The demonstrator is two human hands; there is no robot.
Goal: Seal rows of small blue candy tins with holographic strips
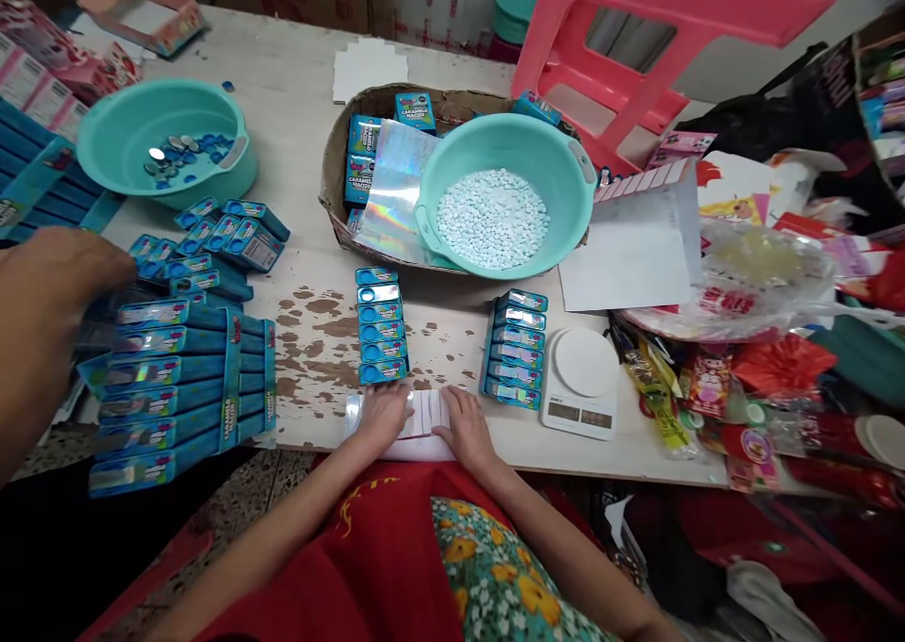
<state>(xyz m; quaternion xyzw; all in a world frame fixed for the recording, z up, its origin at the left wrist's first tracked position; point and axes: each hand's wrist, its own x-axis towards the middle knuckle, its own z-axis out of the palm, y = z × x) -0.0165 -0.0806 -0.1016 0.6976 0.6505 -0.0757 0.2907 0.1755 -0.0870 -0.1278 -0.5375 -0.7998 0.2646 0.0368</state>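
Left hand (pixel 383 418): is resting its fingers on the left part of the label sheet (pixel 424 414); whether thumb and fingers are pinching it cannot be told.
Right hand (pixel 467 425): is touching the sheet's right side, fingers slightly spread; whether it is gripping cannot be told either.
Label sheet position: is lying between and under the two hands, along the near edge of the table (pixel 297 199).
Middle box row (pixel 382 328): is standing just beyond the left hand, six blue boxes in line.
Right box row (pixel 516 350): is forming a second line of six, beside the white scale (pixel 585 369).
Candy basin (pixel 487 135): is sitting partly over a cardboard tray (pixel 336 166) and holding small pale candies (pixel 493 218).
Left basin (pixel 106 142): is containing blue and silvery discs (pixel 188 149).
Box stack (pixel 184 378): is occupying the left side, near a co-worker's hand (pixel 71 270), which is entering from the left edge; its grip is not showing clearly.
Pink stool (pixel 636 86): is standing beyond the candy basin.
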